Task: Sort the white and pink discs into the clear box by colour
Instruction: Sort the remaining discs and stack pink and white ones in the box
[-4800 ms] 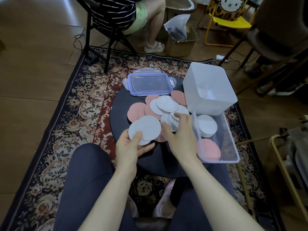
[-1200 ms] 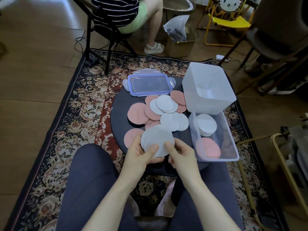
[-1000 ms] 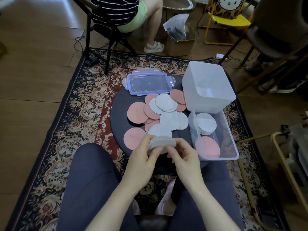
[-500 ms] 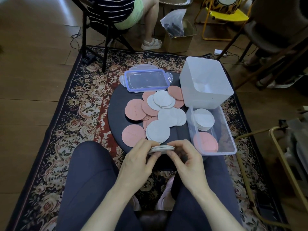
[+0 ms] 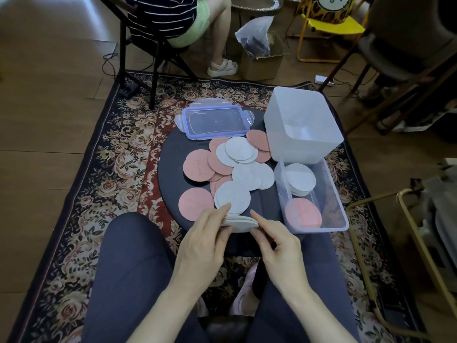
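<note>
A thin stack of white discs (image 5: 241, 222) lies flat between my hands at the near edge of the round dark table (image 5: 170, 154). My left hand (image 5: 205, 233) pinches its left rim, my right hand (image 5: 274, 235) pinches its right rim. Loose white discs (image 5: 252, 175) and pink discs (image 5: 199, 168) overlap in a pile on the table. The clear box (image 5: 341, 214) stands at the right, with a white stack (image 5: 300, 178) at its far end and a pink stack (image 5: 303, 214) at its near end.
A tall white tub (image 5: 296, 105) stands behind the clear box. The box's blue-rimmed lid (image 5: 215, 122) lies at the table's far side. A seated person (image 5: 173, 18) on a chair is beyond the patterned rug (image 5: 99, 169). A gold metal frame (image 5: 405, 219) stands at the right.
I gathered white discs from the pile into a stack, drew it toward me and tipped it from facing up to lying flat between both hands. One more pink disc is uncovered.
</note>
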`<state>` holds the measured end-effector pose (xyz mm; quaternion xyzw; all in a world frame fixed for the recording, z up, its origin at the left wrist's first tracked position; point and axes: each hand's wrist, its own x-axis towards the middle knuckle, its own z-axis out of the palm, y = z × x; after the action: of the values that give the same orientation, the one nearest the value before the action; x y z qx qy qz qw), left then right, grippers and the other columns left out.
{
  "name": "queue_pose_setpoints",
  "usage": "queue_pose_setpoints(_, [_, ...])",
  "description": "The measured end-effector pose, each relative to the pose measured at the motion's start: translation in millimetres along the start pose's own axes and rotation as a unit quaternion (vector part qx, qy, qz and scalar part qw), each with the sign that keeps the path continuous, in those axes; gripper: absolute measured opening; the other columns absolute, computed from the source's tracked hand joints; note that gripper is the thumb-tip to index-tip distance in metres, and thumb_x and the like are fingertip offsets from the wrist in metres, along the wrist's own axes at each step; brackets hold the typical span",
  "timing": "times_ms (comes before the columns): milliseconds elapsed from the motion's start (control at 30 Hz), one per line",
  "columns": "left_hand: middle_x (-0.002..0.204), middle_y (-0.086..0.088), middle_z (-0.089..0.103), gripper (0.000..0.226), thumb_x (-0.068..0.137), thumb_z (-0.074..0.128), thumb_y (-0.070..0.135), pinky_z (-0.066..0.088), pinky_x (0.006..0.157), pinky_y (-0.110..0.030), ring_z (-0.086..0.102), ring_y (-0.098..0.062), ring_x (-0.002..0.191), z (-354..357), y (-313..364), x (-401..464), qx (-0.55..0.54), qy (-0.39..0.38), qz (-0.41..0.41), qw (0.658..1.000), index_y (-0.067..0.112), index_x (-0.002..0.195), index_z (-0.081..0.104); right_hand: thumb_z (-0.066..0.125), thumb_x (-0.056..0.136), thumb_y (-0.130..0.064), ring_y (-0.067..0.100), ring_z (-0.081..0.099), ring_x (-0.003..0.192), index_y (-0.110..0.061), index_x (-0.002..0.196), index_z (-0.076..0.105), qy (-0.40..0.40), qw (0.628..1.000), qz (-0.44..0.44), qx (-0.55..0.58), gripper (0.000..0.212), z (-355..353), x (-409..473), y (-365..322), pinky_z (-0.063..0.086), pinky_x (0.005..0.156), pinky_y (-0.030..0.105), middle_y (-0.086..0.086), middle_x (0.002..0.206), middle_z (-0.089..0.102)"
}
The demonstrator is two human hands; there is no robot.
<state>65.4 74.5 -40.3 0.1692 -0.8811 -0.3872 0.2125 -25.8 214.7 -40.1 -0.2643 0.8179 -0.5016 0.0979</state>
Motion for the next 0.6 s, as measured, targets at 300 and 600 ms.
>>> queue_pose_setpoints(300, [0.098,0.000,0.057,0.046,0.095,0.047,0.007,0.050,0.077,-0.030,0.056,-0.014,0.086,8,-3,-15,0.021,0.071,0.048,0.996,0.007,0.140,0.046,0.050,0.091,-0.012,0.006,0.045,0.068,-0.023,0.138,0.048,0.003,0.991,-0.080,-0.107,0.048,3,-5,4,0.043,0.065,0.017,-0.007,0.073,0.042])
queue_pose_setpoints(600, [0.100,-0.002,0.058,0.044,0.095,0.048,0.008,0.050,0.080,-0.031,0.057,-0.015,0.089,15,-6,-17,0.007,0.086,0.045,0.995,0.003,0.139,0.046,0.053,0.091,-0.009,0.009,0.048,0.067,-0.018,0.131,0.057,0.003,0.988,-0.095,-0.120,0.042,3,-7,1,0.043,0.064,0.015,-0.005,0.073,0.045])
